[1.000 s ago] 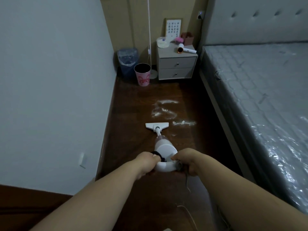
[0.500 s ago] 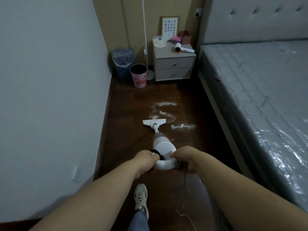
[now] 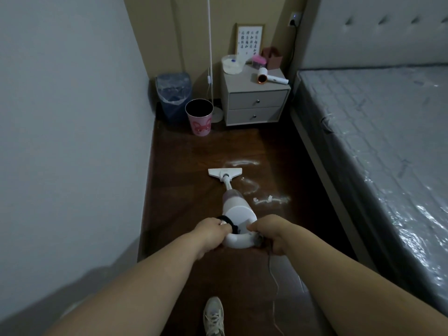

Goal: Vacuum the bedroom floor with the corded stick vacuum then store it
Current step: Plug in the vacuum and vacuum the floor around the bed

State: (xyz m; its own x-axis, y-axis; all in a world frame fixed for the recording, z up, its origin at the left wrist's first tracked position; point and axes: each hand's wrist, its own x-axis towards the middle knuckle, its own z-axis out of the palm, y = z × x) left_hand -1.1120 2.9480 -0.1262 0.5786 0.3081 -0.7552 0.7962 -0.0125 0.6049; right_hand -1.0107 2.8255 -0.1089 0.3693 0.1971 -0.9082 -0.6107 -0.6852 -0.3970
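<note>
A white corded stick vacuum (image 3: 236, 208) points away from me along the dark wooden floor (image 3: 184, 190). Its flat white floor head (image 3: 225, 172) rests on the boards, just left of streaks of white powder (image 3: 264, 194). My left hand (image 3: 212, 232) grips the left side of the looped handle. My right hand (image 3: 272, 232) grips the right side. A thin cord (image 3: 274, 287) trails from the handle down towards me.
A white wall (image 3: 72, 141) borders the floor strip on the left, a plastic-wrapped bed (image 3: 388, 154) on the right. At the far end stand a blue bin (image 3: 173, 95), a pink bin (image 3: 199, 117) and a grey nightstand (image 3: 255, 105). My sneaker (image 3: 213, 316) is below.
The floor head has slid forward and left over the powder, and the patch by it is gone. I have stepped forward, my sneaker coming into view; the far corner looks closer.
</note>
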